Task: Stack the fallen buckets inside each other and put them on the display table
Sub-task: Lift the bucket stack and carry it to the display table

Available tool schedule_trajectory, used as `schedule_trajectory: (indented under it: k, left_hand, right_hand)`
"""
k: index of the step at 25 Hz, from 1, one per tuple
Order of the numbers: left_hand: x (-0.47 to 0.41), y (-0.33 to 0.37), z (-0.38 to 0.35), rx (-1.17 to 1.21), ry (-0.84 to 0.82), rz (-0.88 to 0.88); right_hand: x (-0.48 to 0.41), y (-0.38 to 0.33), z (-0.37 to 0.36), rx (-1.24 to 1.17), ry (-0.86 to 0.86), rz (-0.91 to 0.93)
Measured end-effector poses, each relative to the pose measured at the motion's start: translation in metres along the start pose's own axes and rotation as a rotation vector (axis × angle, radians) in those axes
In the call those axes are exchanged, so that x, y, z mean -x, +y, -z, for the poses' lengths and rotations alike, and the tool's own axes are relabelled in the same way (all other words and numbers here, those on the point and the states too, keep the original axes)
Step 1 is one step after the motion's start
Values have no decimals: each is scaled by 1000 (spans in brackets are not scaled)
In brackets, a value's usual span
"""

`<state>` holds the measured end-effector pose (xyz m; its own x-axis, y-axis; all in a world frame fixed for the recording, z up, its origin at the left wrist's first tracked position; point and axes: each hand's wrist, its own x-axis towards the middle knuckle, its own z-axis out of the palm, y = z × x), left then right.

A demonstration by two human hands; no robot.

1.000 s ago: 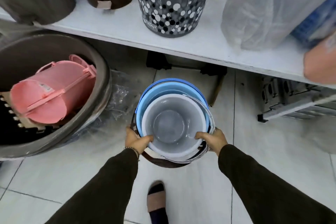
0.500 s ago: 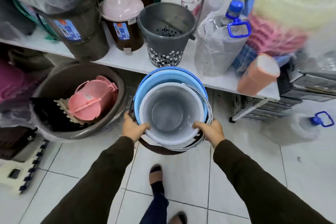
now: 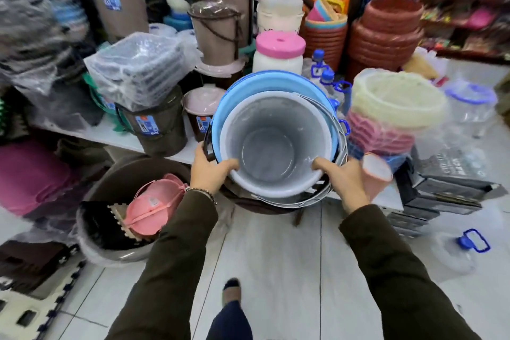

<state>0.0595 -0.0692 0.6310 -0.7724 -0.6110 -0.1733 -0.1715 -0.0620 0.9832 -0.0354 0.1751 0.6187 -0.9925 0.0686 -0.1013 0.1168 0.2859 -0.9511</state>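
Observation:
I hold a nested stack of buckets (image 3: 276,143) in front of me at the level of the white display table (image 3: 121,136). A grey bucket sits innermost, a light blue one (image 3: 265,83) around it, and a dark brown one (image 3: 254,205) outermost at the bottom. Thin wire handles hang on the right side. My left hand (image 3: 209,171) grips the near left rim with the thumb inside the grey bucket. My right hand (image 3: 342,176) grips the near right rim the same way.
The table is crowded with brown lidded bins (image 3: 157,121), a pink-lidded white jar (image 3: 278,55), wrapped baskets (image 3: 392,113), blue-capped bottles and terracotta pots (image 3: 386,33). A big brown tub (image 3: 116,251) holding a pink bucket (image 3: 154,207) stands on the floor at left. A bottle (image 3: 458,251) lies on the tiles at right.
Both hands have lifted the bucket stack up from the floor to table height. The view has risen with it, so the goods on the table now show.

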Motion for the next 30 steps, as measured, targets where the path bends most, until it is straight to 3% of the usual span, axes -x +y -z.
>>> schedule_trajectory:
  k: [5, 11, 22, 30]
  left_hand:
    - [-83, 66, -22, 10, -10, -134]
    - [-225, 120, -54, 2, -62, -112]
    - [-408, 2, -95, -286, -116, 342]
    - [-420, -29, -108, -556, -152, 482]
  right_hand:
    - [-77, -74, -17, -27, -6, 146]
    - [-217, -111, -86, -17, 42, 50]
    - [-325, -17, -190, 224, 2, -380]
    - [-325, 17, -206, 427, -25, -352]
